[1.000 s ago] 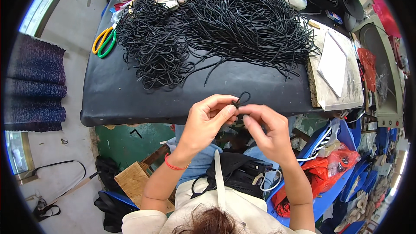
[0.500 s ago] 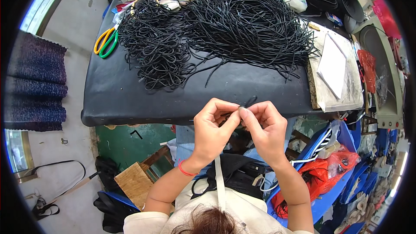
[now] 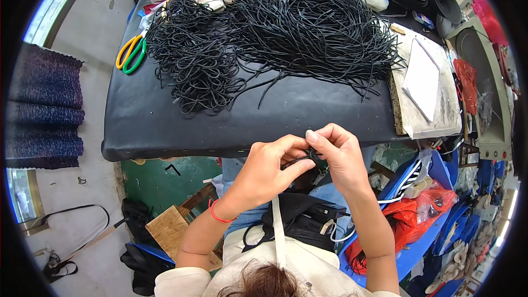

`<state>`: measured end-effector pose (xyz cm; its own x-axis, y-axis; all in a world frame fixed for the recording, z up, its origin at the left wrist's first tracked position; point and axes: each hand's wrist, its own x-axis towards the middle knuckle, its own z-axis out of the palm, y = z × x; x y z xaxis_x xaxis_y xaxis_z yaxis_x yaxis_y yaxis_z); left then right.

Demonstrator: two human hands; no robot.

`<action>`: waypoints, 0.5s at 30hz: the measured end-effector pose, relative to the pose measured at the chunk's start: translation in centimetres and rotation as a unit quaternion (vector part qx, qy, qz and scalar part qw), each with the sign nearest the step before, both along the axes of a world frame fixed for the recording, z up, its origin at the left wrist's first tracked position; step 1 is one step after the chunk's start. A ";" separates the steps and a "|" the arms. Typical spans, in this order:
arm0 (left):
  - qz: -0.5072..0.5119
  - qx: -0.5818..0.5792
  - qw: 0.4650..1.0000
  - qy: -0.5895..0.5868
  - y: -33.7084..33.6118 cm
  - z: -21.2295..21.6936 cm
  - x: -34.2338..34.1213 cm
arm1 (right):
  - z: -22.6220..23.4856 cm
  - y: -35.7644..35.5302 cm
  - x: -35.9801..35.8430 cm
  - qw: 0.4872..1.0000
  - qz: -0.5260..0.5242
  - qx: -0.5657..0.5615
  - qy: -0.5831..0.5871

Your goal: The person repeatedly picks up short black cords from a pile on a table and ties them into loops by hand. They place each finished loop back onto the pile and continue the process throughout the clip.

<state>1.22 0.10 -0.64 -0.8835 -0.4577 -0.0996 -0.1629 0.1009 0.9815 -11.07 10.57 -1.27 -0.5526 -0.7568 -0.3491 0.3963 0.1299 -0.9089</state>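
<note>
Just beyond my lap, at the table's near edge, both hands meet over a thin black cord (image 3: 312,155). My left hand (image 3: 265,166) is closed on it, with a loop showing between thumb and curled fingers. Thumb and forefinger of my right hand (image 3: 345,159) are pinched together at the cord, right beside the left fingertips. The exact shape of the cord there is partly hidden by the fingers. On the black-covered table (image 3: 247,132) lie a heap of looped black cords (image 3: 192,69) at left and a larger heap of straighter black cords (image 3: 316,33).
Scissors (image 3: 144,50) with orange and green handles lie at the table's left edge. A worn board (image 3: 434,124) with a white sheet (image 3: 422,85) is at right. Below right, a blue bin (image 3: 443,171) holds red plastic bags (image 3: 404,231). A wooden stool (image 3: 169,232) stands lower left.
My left hand has turned and dropped slightly, its fingers curling inward. The right fingertips now pinch above the left thumb, and the cord's upright loop no longer sticks up beyond the fingers.
</note>
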 end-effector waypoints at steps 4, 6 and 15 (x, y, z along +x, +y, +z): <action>-0.034 -0.007 0.999 0.018 0.4 -0.4 0.0 | -0.9 -0.1 0.4 0.995 -0.035 0.029 0.086; -0.035 0.025 0.999 0.017 0.4 -0.5 -0.1 | -0.4 -0.1 0.3 0.996 -0.039 0.017 0.075; -0.011 -0.041 0.999 0.003 -0.1 0.1 -0.2 | 0.2 1.4 -0.3 0.991 0.002 0.059 0.118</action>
<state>1.02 0.00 -0.52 -0.8942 -0.4440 -0.0580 -0.1545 0.1844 0.9706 -11.33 12.00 -1.11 -0.6268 -0.7207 -0.2961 0.1739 0.2410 -0.9548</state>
